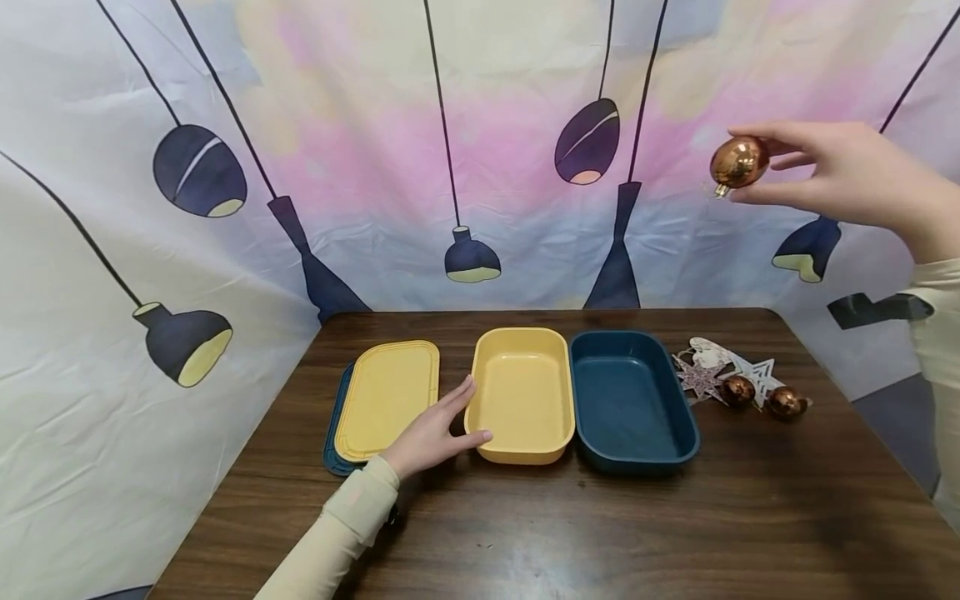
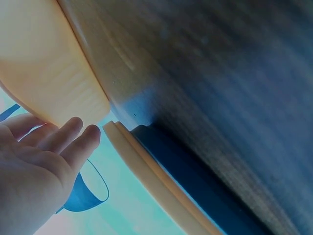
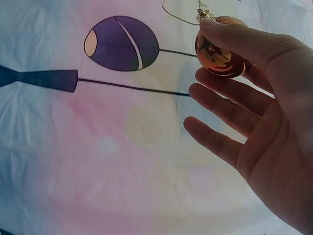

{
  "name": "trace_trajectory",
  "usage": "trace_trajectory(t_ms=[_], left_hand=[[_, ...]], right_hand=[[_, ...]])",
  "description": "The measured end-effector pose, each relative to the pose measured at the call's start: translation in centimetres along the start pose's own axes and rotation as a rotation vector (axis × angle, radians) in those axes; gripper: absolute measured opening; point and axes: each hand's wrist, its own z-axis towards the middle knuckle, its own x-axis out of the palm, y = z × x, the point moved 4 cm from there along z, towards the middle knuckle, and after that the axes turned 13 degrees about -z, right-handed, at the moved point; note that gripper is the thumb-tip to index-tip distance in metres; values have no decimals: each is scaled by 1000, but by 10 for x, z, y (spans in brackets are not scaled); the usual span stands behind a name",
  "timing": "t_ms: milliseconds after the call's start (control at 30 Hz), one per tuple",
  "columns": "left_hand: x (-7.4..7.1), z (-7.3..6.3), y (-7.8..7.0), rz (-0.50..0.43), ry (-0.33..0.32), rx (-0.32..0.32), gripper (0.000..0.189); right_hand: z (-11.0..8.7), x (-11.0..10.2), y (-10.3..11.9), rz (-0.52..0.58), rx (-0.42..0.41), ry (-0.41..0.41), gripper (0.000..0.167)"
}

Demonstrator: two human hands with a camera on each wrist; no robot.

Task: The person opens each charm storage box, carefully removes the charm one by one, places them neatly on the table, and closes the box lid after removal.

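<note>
High above the table's right side, my right hand [image 1: 832,171] pinches a shiny copper bauble [image 1: 739,162] between thumb and fingers. Its gold cap and a thin loop of string [image 3: 180,15] show in the right wrist view. My left hand [image 1: 435,429] rests at the left side of a yellow box [image 1: 522,450], thumb and forefinger extended along its rim. A dark blue box [image 1: 637,460] stands right beside the yellow one. Both boxes have bare bottoms.
Left of the boxes, a yellow lid [image 1: 390,396] lies on a blue lid [image 1: 332,454]. On the right are two copper baubles [image 1: 786,403], star ornaments [image 1: 759,377] and a white mitten-shaped ornament [image 1: 707,352]. A lamp-printed cloth [image 1: 517,50] hangs behind the wooden table [image 1: 517,533].
</note>
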Motion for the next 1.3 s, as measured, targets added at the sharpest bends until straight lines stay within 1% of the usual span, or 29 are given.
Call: trace_trajectory(t_ms=[133,267,533,733,933,1200,1300], left_hand=[[1,-1,-2,-10,4,6,99],[2,-2,-2,-23,3,6,97],[-1,-4,0,-15,-6,4,97],[0,-5,3,-20,-13,-6,97],[3,-9,4,-24,-6,-16,98],[1,-10,2,-28,-17,10,96],[1,-10,2,-28,-14,8,95]], right_hand=[[-10,-1,-8,-15,21,4,72],[-17,-1,-14,-22,21,14,70],[-25,8,-14,-47,11,36,71],[-29,23,-8,-20,-23,53,70],[-39,41,-7,19,2,112,72],[-55,63,-10,36,19,138,71],[-61,72,-11,47,22,144,71]])
